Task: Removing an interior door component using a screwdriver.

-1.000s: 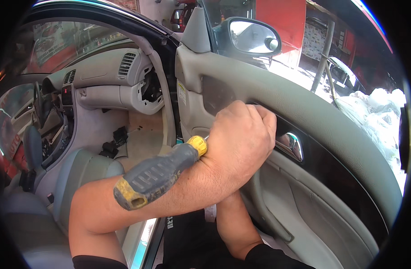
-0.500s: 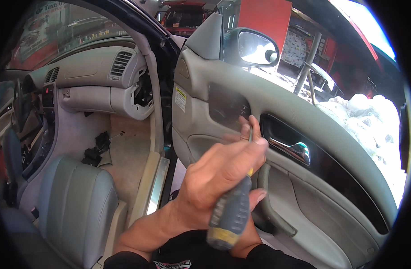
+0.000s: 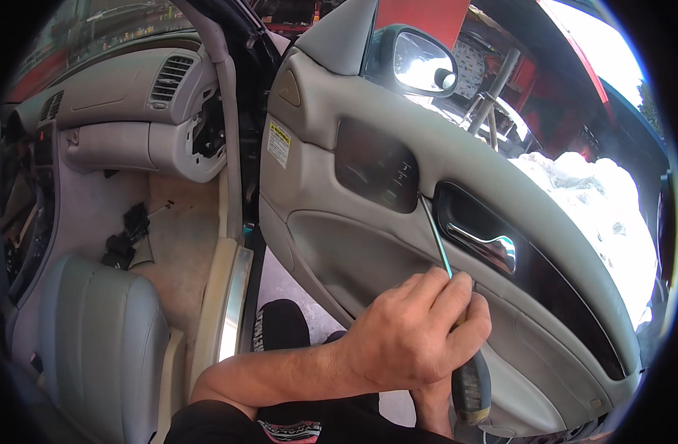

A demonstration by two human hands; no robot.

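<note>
My left hand (image 3: pixel 420 329) is closed around a screwdriver (image 3: pixel 471 388) with a dark grey and yellow handle, where its shaft meets the handle. The long thin shaft slants up and away. Its tip meets the grey door panel (image 3: pixel 398 137) in the narrow gap between a dark oval switch panel (image 3: pixel 374 164) and the black trim around the chrome door handle (image 3: pixel 487 248). Behind and below my left hand comes my right wrist (image 3: pixel 432 408). The fingers of my right hand are hidden, so their hold does not show.
The car door stands open, with its side mirror (image 3: pixel 420 63) above. To the left are a grey seat (image 3: pixel 106 348), the dashboard (image 3: pixel 117 89) with its exposed end, and a black part (image 3: pixel 128 237) on the footwell floor. White plastic bags (image 3: pixel 583 214) lie beyond the door.
My left hand and the screwdriver handle have moved right. The shaft, mostly hidden before, now shows with its tip at the switch panel's edge. The view has shifted slightly.
</note>
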